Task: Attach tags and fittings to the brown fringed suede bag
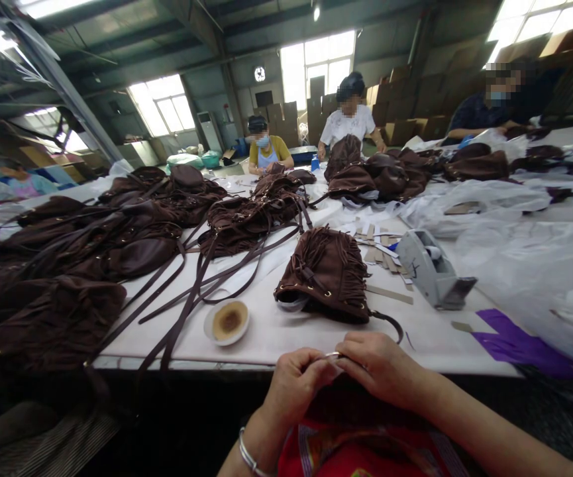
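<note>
A small shiny metal piece (334,356) is pinched between the fingertips of my two hands, just off the table's front edge; its exact kind is unclear. My left hand (293,381) is closed, thumb against fingers. Opposite it, my right hand (383,368) is closed too, its fingers bent over the same spot. What lies under the fingers is mostly hidden. Right beyond them, a dark brown fringed bag (323,275) with gold eyelets lies on its side, opening toward me. From its right corner a thin strap (388,319) curves toward my right hand.
A bowl (207,326) of brownish stuff stands at the front edge. Brown bags (117,232) with trailing straps heap up on the left. Right are a grey tape dispenser (432,271), card strips (383,248), purple material (509,341) and clear plastic (539,265). Several people sit or stand beyond.
</note>
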The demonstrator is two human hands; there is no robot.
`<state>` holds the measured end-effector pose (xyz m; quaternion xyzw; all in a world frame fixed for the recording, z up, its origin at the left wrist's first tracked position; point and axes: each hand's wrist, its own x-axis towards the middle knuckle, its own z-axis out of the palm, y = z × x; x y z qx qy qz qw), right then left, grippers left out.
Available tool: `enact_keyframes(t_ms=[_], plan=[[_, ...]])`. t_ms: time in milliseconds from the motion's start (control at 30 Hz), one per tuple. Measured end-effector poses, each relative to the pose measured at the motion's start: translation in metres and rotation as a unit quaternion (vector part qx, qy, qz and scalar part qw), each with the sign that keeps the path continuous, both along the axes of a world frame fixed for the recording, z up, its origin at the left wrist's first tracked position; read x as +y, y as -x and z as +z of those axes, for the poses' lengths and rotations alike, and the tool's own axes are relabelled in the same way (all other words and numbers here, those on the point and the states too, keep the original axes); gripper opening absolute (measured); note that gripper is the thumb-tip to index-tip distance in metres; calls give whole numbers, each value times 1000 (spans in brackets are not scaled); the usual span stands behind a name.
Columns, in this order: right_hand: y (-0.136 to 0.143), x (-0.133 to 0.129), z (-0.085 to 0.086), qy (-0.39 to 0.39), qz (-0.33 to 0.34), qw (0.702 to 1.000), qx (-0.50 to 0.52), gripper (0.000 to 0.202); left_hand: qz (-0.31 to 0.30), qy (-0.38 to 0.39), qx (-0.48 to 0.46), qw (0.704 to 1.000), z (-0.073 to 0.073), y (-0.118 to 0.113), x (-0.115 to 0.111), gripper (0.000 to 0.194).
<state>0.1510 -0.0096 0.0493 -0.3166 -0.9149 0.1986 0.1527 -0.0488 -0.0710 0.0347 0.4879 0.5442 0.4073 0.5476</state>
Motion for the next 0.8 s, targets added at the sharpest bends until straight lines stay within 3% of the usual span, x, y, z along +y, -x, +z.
enact_keyframes(t_ms=[233,567,800], plan=[[2,-7,-5,-65,-16,997,-32,32,12,-4,39,999,3,-5,-3,32],[0,-6,-2,-75,-27,996,-36,33,23,-31,46,998,-3,-6,-1,36],[2,-4,-2,-34,14,998,-48,23,-35,-28,48,998,4,-15,-3,35]])
